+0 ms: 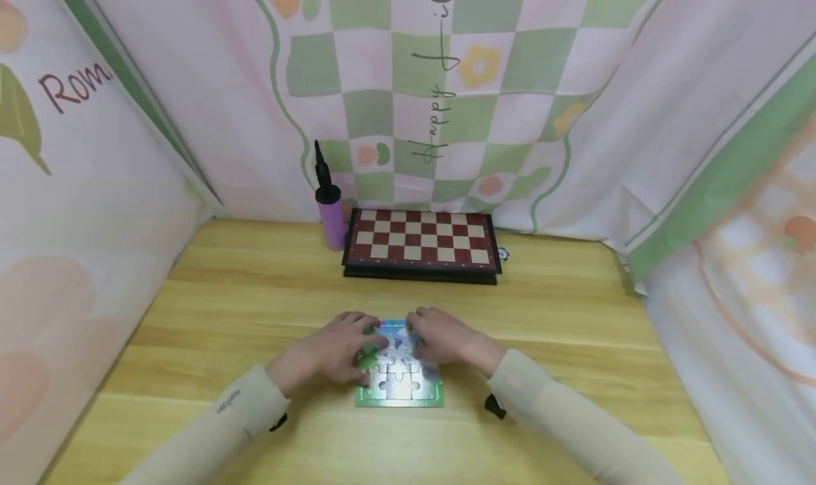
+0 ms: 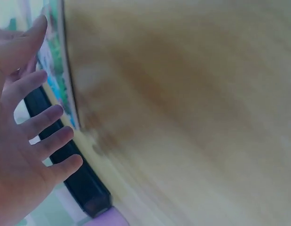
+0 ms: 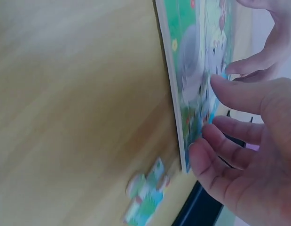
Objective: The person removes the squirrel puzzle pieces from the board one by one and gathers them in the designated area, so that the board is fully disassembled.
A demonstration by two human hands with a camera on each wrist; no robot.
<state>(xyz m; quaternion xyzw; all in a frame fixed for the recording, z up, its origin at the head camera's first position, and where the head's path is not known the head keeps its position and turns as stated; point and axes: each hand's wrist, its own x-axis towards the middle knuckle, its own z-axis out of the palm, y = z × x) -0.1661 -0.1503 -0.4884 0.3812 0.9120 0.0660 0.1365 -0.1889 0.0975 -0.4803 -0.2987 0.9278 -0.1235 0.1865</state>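
A jigsaw puzzle (image 1: 399, 386) in a flat frame with a green lower border lies on the wooden table, its fitted pieces glossy with glare. On its left side is my left hand (image 1: 341, 347), fingers spread and thumb near the lower left; the left wrist view shows these fingers (image 2: 58, 141) holding nothing. Over the upper right of the puzzle is my right hand (image 1: 443, 335), its fingers loosely bent. From the right wrist, its thumb (image 3: 239, 96) lies over the picture and its fingertips are at the frame's edge. Loose puzzle pieces (image 3: 146, 193) lie beside the frame, hidden in the head view.
A folding chessboard case (image 1: 421, 244) with red and cream squares sits behind the puzzle. Left of it stands a purple hand pump (image 1: 331, 219) with a black top. Printed curtains (image 1: 421, 81) hang behind the table and along both sides.
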